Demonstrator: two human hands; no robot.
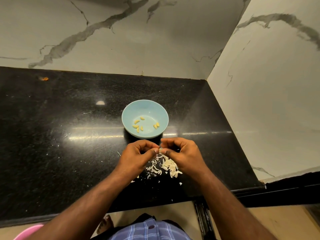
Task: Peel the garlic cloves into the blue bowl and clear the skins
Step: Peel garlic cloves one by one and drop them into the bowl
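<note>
Head view: looking down at a black counter (69,135) in a corner with white marble walls (121,40).
Left hand (138,155): hovering over the counter, just in front of the bowl. Its fingers are curling in, and its thumb and first finger are pinching a small garlic clove (160,150).
Right hand (183,154): sitting right next to the left hand, fingertips almost meeting. Its fingers are curling too, and its thumb and fingers are pinching the other side of the same clove.
Garlic clove: being held between both hands, above the counter. It is tiny and mostly hiding behind the fingertips, so I cannot tell how much skin is on it.
Blue bowl (128,116): standing on the counter just behind the hands, not touching them.
Peeled cloves (138,126): lying in the bottom of the bowl, a few yellow ones on the left and two on the right.
Skins (167,166): lying in a pale heap on the counter, under and between the hands, with small bits spreading around.
Pink tub (28,232): peeking in at the bottom left, below the counter edge.
</note>
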